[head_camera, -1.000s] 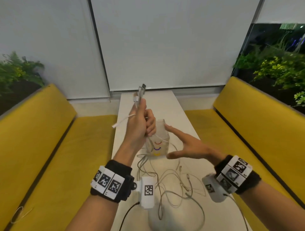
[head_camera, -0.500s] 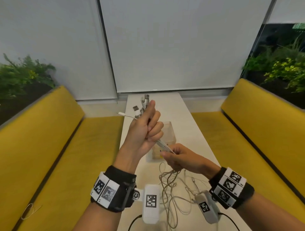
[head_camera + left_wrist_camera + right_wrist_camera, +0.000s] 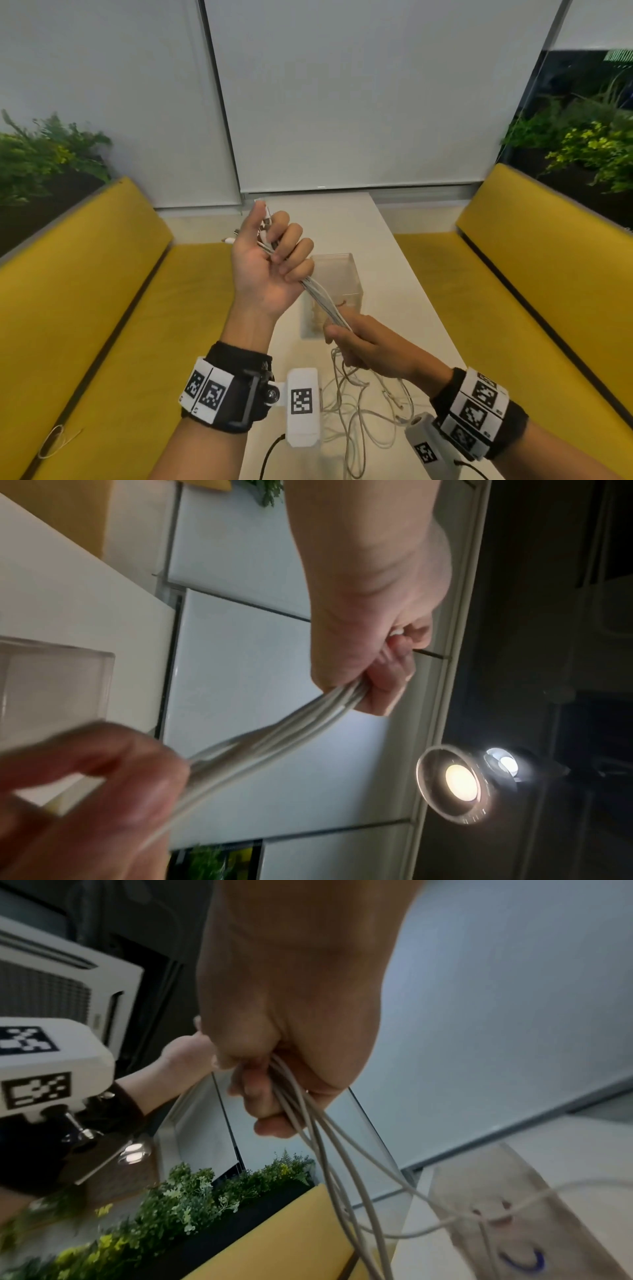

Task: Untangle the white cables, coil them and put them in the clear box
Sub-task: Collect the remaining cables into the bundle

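Two hands grip one bundle of white cables (image 3: 323, 303).
Left hand (image 3: 270, 263), raised, fingers curled round the plug ends; right hand (image 3: 364, 342) fisted lower on the strands, before the clear box (image 3: 339, 274); loose loops trail onto the white table (image 3: 404, 308).

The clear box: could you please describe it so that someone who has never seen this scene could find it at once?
Look along the long white table that runs between the two yellow benches. The clear box stands upright on it about midway, just beyond the two hands and the cables strewn on the near part. It is the only see-through container there, with a coloured drawing showing low on it.
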Demonstrator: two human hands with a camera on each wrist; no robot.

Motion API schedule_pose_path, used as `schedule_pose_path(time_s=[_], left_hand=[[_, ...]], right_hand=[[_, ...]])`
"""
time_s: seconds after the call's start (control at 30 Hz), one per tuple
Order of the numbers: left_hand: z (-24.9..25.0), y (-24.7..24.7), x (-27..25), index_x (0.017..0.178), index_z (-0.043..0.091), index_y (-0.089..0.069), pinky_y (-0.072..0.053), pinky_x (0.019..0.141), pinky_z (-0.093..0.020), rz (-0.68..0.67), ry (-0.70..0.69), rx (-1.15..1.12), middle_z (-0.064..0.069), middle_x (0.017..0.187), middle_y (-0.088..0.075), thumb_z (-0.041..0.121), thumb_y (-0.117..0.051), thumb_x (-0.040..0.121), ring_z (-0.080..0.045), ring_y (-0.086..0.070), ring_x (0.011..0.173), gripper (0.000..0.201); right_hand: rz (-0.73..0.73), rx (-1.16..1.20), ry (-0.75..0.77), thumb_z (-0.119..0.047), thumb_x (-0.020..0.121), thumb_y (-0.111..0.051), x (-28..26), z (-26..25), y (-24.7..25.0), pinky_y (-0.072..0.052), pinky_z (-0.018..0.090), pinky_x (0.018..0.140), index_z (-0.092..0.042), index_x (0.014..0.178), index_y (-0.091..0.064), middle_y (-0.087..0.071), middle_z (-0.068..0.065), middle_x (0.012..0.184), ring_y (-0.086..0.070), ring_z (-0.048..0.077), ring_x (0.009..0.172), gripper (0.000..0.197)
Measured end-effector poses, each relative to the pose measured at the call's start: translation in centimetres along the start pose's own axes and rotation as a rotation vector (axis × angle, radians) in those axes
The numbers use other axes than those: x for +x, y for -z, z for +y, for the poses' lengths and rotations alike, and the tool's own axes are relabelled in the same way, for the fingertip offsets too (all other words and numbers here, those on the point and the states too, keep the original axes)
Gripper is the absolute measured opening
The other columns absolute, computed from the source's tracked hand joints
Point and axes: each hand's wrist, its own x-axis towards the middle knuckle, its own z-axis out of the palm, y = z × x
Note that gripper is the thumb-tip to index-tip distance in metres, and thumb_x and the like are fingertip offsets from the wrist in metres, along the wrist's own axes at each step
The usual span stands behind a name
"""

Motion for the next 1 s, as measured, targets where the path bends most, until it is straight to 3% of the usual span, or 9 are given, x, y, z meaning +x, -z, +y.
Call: schedule_pose_path(time_s=[0.2, 0.3, 0.4, 0.5, 0.57, 0.67, 0.77, 0.83, 1.0], left_hand=[[-2.0, -1.4, -0.9, 0.071, 0.019, -0.032, -0.014, 0.033, -0.018, -0.345, 0.463, 0.056, 0.001, 0.048, -0.027, 0.037, -0.051, 0.102, -0.01, -0.013, 0.033, 0.04], [-3.5, -0.8, -2.5, 0.069, 0.022, -0.046, -0.02, 0.033, -0.015, -0.426, 0.757, 0.546, 0.011, 0.046, -0.036, 0.036, -0.049, 0.103, -0.004, -0.028, 0.032, 0.037], [-5.4, 0.0, -3.6, 0.062, 0.027, -0.044, -0.022, 0.039, -0.023, -0.432, 1.052, 1.282, 0.005, 0.051, -0.036, 0.037, -0.047, 0.105, -0.011, -0.028, 0.04, 0.044], [-7.2, 4.1, -3.0, 0.072, 0.019, -0.051, -0.038, 0.051, -0.03, -0.307, 1.025, 1.867, -0.004, 0.068, -0.049, 0.042, -0.044, 0.103, -0.023, -0.044, 0.056, 0.039], [-7.8, 6.8, -2.2, 0.109, 0.016, -0.061, -0.053, 0.075, -0.037, -0.188, 0.832, 1.987, -0.009, 0.109, -0.064, 0.042, -0.041, 0.101, -0.029, -0.061, 0.088, 0.034], [-7.9, 7.9, -1.3, 0.135, 0.03, -0.057, -0.048, 0.098, -0.039, 0.002, 0.588, 1.977, 0.001, 0.134, -0.063, 0.046, -0.045, 0.103, -0.022, -0.059, 0.116, 0.038], [-7.6, 8.0, -1.2, 0.123, 0.035, -0.062, -0.051, 0.076, -0.022, 0.088, 0.528, 1.531, 0.015, 0.104, -0.066, 0.052, -0.057, 0.096, -0.006, -0.059, 0.092, 0.032], [-7.3, 8.2, -1.4, 0.118, 0.025, -0.064, -0.039, 0.059, -0.019, 0.131, 0.54, 1.18, 0.014, 0.073, -0.053, 0.049, -0.063, 0.093, -0.004, -0.044, 0.064, 0.035], [-8.2, 7.7, -0.5, 0.082, 0.019, -0.052, -0.03, 0.055, -0.024, 0.287, 0.404, 0.811, 0.005, 0.061, -0.036, 0.061, -0.055, 0.087, -0.009, -0.029, 0.055, 0.042]], right_hand=[[-0.087, -0.126, -0.027, -0.041, 0.088, -0.066, 0.8, 0.6, 2.9, -0.023, 0.028, 0.049, -0.019, 0.056, -0.045, -0.034, -0.008, 0.051, -0.028, 0.009, 0.047, 0.044], [-0.04, -0.393, -0.135, -0.047, 0.066, -0.079, 0.7, 0.9, 6.3, -0.028, 0.039, 0.052, -0.016, 0.051, -0.049, -0.043, -0.002, 0.047, -0.034, 0.01, 0.049, 0.046], [-0.12, -0.666, -0.13, -0.035, 0.069, -0.076, 0.9, 0.1, 7.9, -0.028, 0.032, 0.054, -0.022, 0.055, -0.04, -0.037, -0.008, 0.049, -0.03, 0.009, 0.049, 0.04], [-0.177, -0.756, -0.112, -0.027, 0.083, -0.07, 1.1, -0.8, 7.7, -0.036, 0.029, 0.057, -0.02, 0.074, -0.053, -0.051, -0.008, 0.063, -0.043, 0.008, 0.055, 0.02], [-0.18, -0.686, -0.122, -0.028, 0.092, -0.061, 0.9, -0.7, 6.8, -0.04, 0.028, 0.061, -0.013, 0.093, -0.059, -0.06, -0.003, 0.076, -0.049, 0.01, 0.062, 0.015], [-0.072, -0.565, -0.114, -0.034, 0.098, -0.054, 0.6, 1.1, 5.7, -0.042, 0.024, 0.059, -0.017, 0.103, -0.058, -0.064, -0.004, 0.077, -0.053, 0.005, 0.06, 0.018], [0.053, -0.356, -0.213, -0.038, 0.099, -0.051, 0.4, 2.2, 5.4, -0.05, 0.03, 0.052, -0.012, 0.098, -0.06, -0.058, -0.003, 0.064, -0.056, 0.009, 0.049, 0.027], [0.096, -0.286, -0.231, -0.037, 0.101, -0.047, 0.3, 2.3, 5.1, -0.051, 0.033, 0.052, -0.013, 0.089, -0.06, -0.054, -0.002, 0.063, -0.053, 0.009, 0.049, 0.03], [0.1, 0.121, -0.233, -0.031, 0.106, -0.036, 0.3, 1.9, 3.7, -0.039, 0.025, 0.056, -0.009, 0.088, -0.047, -0.038, -0.005, 0.065, -0.036, 0.007, 0.054, 0.03]])
